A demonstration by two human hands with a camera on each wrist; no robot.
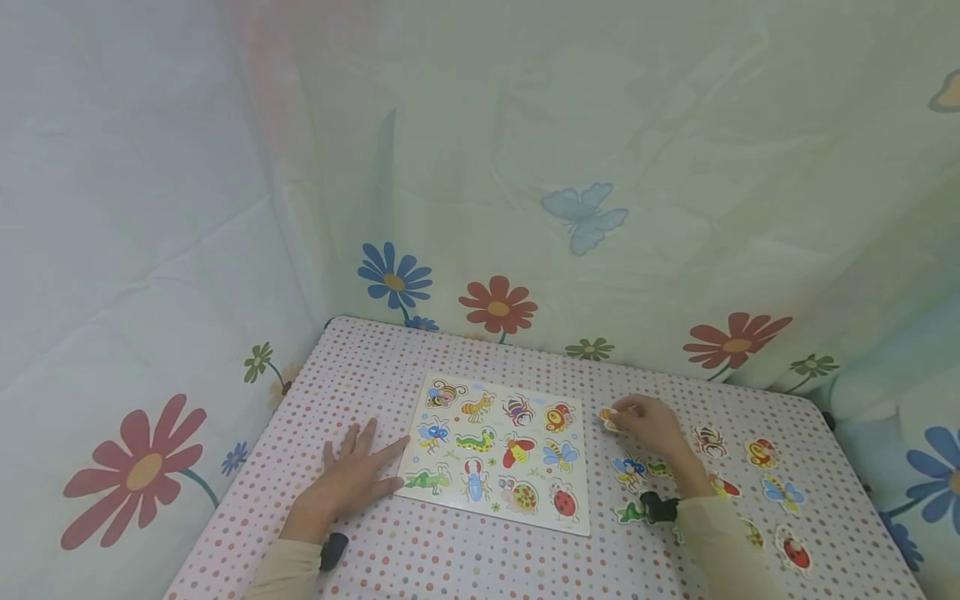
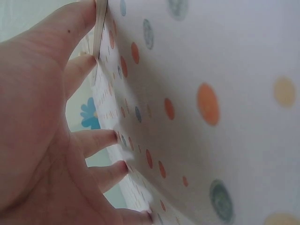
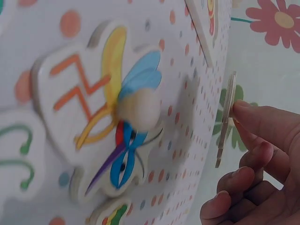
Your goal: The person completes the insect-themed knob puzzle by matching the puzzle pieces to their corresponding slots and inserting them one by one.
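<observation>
My right hand (image 1: 654, 429) pinches a small wooden puzzle piece (image 1: 609, 419) with orange on it, just right of the puzzle board (image 1: 495, 522). In the right wrist view that piece (image 3: 227, 119) is seen edge-on between thumb and fingers, above the table; its picture is hidden there. The board shows several rows of bright insect pictures. On the left, my left hand (image 1: 348, 477) spreads its fingers, some tips on the dotted tablecloth (image 2: 187, 150), with thumb and index finger at the board's left edge.
Several loose insect pieces lie right of the board, partly under my right forearm. Among them are a blue mosquito piece (image 3: 140, 110) with a round knob, a spider piece (image 1: 709, 442) and a ladybug piece (image 1: 793, 552). A flower-printed curtain (image 1: 480, 208) hangs behind the table.
</observation>
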